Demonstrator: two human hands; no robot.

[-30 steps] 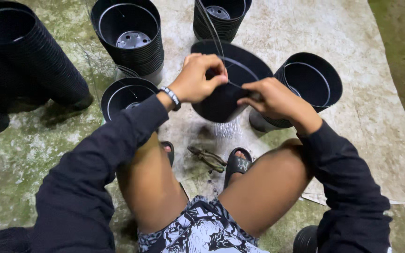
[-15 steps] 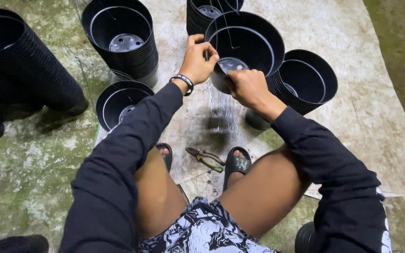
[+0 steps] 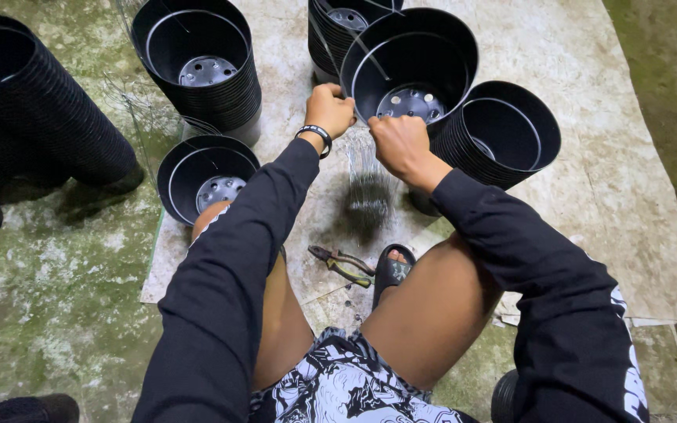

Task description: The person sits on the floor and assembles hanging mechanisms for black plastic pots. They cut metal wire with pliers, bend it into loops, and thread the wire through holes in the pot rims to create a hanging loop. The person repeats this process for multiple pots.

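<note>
- While both hands work at its near rim, the round black plastic pot sits tilted toward the camera, its perforated grey base showing inside.
- A long stack of nested black pots lying on its side rests well to the left of that pot.
- An upright stack of black pots stands to the left of the held pot, nearer than the lying stack.
- A second tilted stack of black pots touches the held pot's right side.
- A single low black pot sits below and left of the held pot.
- The left hand is curled shut, pinching the held pot's left rim.
- The right hand is closed on the rim's near edge.
- Thin wires hang just beneath the held pot.
- Pliers with dark handles lie further below it.
</note>
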